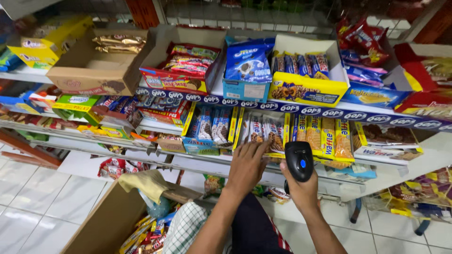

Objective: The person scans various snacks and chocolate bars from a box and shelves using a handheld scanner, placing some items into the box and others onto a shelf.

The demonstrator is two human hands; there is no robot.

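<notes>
My left hand (246, 165) reaches to the middle shelf, its fingers resting on white snack packets (262, 128) that stand in a yellow open display box (285, 136). My right hand (299, 189) grips a black handheld barcode scanner (299, 160) with a blue button, held upright just right of the left hand and pointed at the shelf. To the right of the scanner stand yellow and orange wafer packs (325, 136). Left of my left hand is a blue box of biscuit packets (207, 128).
The upper shelf holds open cartons of snacks (186, 63), a blue cookie box (247, 66) and a yellow box (306, 89). An open cardboard box (110, 218) with packets and a yellow cloth sits on the white tile floor (47, 202) at lower left.
</notes>
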